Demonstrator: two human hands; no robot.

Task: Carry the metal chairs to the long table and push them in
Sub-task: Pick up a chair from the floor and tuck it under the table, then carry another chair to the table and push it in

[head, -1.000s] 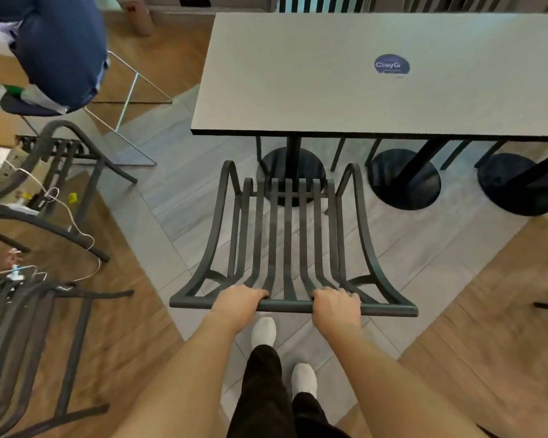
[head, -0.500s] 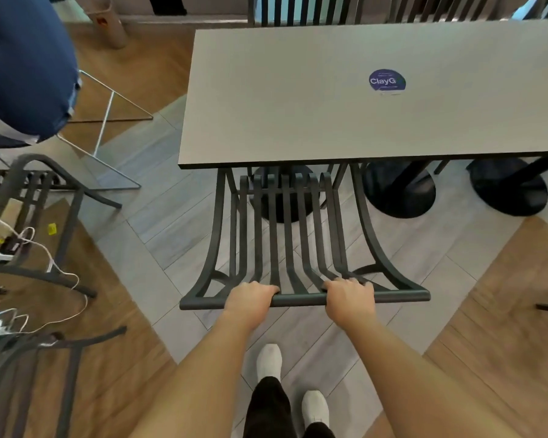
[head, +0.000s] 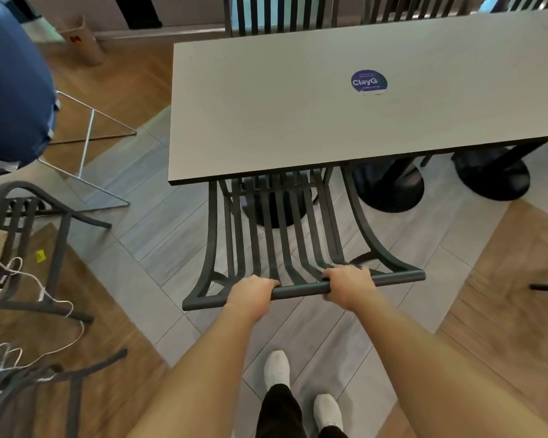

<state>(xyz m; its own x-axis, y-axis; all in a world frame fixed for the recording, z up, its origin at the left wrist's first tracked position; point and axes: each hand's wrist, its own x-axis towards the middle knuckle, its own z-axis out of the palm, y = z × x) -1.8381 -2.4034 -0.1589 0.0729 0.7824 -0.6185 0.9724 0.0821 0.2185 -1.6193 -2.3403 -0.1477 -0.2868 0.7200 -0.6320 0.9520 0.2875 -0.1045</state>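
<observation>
Grey tile and wood flooring (head: 159,222) fill the frame beneath a long table (head: 298,99) in the upper centre. At centre, a dark metal chair (head: 282,235) sits partly under the table's near edge. Left hand (head: 250,294) and right hand (head: 348,286) grip its top rail, spaced apart.

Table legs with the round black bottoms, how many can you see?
3, all under the long table: one behind the held chair, one in the middle, one to the right. More may be hidden past the frame's right edge.
</observation>
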